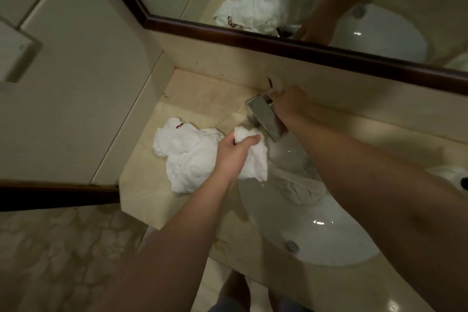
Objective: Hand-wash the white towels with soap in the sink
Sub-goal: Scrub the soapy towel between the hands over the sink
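A dark-framed mirror runs above the beige counter. A chrome tap overhangs the white sink. A crumpled white towel with a red mark lies on the counter left of the sink. The left hand grips a second towel at the sink's left rim. The right hand rests on the tap, fingers curled over its back; the grip itself is hidden.

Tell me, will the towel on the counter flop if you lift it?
Probably yes. The towel lies crumpled in soft folds on the counter, so it should droop. It looks fluffy and dry, so likely light, and unlikely to slide or roll.
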`<state>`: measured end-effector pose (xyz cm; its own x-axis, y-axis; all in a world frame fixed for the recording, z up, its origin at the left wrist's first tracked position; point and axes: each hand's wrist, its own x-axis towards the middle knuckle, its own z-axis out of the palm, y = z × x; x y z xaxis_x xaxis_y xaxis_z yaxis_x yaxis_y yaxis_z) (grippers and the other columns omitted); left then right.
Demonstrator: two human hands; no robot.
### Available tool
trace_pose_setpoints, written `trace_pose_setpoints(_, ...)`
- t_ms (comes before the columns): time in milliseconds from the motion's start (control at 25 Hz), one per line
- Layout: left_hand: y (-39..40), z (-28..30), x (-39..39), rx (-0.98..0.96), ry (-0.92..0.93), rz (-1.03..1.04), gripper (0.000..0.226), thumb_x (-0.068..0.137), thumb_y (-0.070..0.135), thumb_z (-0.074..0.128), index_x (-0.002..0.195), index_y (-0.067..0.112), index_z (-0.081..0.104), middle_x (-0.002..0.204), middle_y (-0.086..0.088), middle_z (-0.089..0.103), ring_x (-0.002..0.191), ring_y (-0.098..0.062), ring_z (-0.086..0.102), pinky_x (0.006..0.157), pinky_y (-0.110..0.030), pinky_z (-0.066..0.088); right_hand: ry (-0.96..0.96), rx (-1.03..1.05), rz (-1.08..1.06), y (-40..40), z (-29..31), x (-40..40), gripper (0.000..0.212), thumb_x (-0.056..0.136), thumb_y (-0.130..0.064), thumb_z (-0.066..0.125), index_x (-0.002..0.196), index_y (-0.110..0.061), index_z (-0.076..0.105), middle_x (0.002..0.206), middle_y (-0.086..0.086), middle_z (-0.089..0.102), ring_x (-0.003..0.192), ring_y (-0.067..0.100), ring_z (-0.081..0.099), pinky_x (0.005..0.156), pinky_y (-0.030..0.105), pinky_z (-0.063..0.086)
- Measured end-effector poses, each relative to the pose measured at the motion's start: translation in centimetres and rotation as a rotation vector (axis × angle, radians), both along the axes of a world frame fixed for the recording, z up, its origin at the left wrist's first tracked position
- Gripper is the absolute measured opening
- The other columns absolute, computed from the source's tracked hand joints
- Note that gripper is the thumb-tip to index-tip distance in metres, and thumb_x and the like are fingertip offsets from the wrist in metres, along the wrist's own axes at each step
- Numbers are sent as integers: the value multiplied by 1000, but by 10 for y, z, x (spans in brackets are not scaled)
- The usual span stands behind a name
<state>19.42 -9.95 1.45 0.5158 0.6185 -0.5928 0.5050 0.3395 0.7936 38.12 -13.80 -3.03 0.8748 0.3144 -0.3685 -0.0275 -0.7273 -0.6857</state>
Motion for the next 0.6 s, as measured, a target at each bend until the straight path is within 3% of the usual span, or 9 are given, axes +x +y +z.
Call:
trace_pose_setpoints(200,-2,-12,17,12,-9,-43,18,83,14,75,74,17,59,59,10,59,54,-4,54,52,-17,41,-40,-9,22,9,-22,13,59,75,-62,51,85,-7,71,88,13,71,83,30,67,67,35,51)
trace_pose_setpoints(360,-5,-17,16,41,-22,-59,28,74,26,73,78,3,58,71,-3,55,66,-14,53,64,-28,40,-51,-25,4,10,-28,19,55,86,-57,54,91,-6,71,91,12,71,87,28,67,67,30,44)
trace_pose_setpoints(440,-4,-17,15,75,-7,-82,23,69,31,70,74,10,61,79,-6,56,71,-17,54,67,-32,42,-5,-20,-35,9,-29,21,56,91,-56,52,102,-4,68,103,14,70,96,31,66,75,32,47)
trace_pose_setpoints(520,-2,-14,12,45,-15,-125,14,71,26,70,61,23,59,74,-3,55,70,-18,54,66,-34,41,57,-29,-73,8,-28,20,58,94,-55,51,114,-2,62,115,15,66,105,33,62,87,37,50)
trace_pose_setpoints(600,0,-10,8,6,-19,-170,9,69,22,69,63,24,62,71,-4,57,71,-20,56,69,-35,42,91,-22,-66,4,-23,18,53,93,-53,54,107,-3,64,112,14,67,103,31,63,85,37,50)
